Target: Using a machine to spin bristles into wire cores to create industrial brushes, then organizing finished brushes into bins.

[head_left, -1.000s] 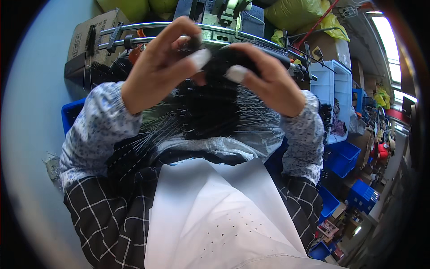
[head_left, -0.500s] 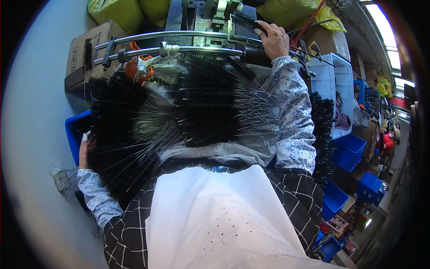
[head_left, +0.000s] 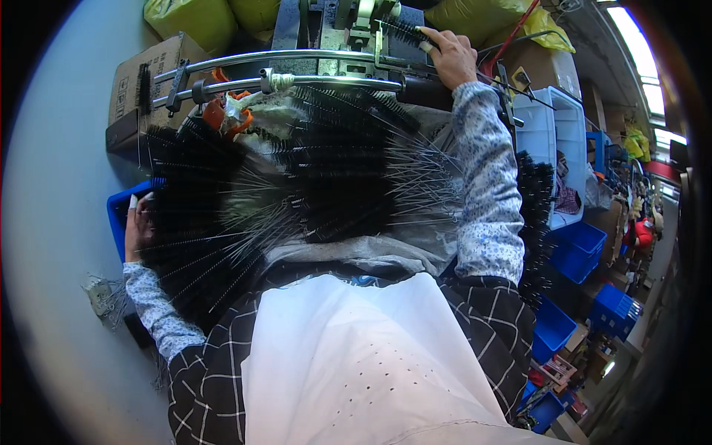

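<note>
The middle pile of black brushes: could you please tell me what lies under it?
A crumpled grey sheet shows at the near edge of the brush pile, seemingly running beneath it. The pile covers the rest, so what supports the sheet cannot be seen.

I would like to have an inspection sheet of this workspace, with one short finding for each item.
Surface: grey sheeting, largely covered by brushes.
Job's things: black twisted-wire brushes in piles; machine ahead.
Clutter: orange objects near the metal rails.
Hands: right hand holds one black brush at the machine; left hand at the left pile's edge, grip unclear.
Cables: nothing clearly seen.
Surroundings: yellow sacks, cardboard box, white crate, blue bins.
</note>
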Demonstrator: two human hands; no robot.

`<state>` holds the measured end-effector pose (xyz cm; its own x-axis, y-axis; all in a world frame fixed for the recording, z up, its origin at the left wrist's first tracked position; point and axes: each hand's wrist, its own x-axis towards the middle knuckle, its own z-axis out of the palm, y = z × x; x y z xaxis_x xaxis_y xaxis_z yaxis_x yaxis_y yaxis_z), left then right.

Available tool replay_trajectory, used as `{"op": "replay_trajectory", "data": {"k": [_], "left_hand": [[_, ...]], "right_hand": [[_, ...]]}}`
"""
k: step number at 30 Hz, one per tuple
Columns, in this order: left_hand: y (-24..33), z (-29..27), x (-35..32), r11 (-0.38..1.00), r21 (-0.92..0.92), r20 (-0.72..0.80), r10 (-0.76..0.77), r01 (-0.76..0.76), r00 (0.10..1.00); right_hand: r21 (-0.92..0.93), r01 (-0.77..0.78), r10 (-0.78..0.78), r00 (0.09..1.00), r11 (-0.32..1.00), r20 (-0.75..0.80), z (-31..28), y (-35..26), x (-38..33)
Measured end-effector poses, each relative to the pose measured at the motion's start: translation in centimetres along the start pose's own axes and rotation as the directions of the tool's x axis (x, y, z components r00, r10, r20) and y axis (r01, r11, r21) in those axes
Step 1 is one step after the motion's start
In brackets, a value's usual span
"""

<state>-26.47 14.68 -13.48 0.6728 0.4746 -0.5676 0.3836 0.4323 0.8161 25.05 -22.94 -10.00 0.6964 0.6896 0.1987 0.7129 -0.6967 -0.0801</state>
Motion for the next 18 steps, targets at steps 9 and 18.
{"op": "replay_trajectory", "data": {"k": [9, 18], "left_hand": [[6.1, 4.1, 4.8, 0.980, 0.198, 0.183, -0.039, 0.002, 0.982], [5.6, 3.6, -0.8, 0.988, 0.121, 0.046, -0.107, 0.100, 0.993]], "right_hand": [[-0.093, 0.118, -0.123, 0.991, 0.989, -0.050, 2.4, 2.0, 2.4], [-0.050, -0.358, 0.359, 0.933, 0.933, 0.033, -0.5, 3.8, -2.1]]}}
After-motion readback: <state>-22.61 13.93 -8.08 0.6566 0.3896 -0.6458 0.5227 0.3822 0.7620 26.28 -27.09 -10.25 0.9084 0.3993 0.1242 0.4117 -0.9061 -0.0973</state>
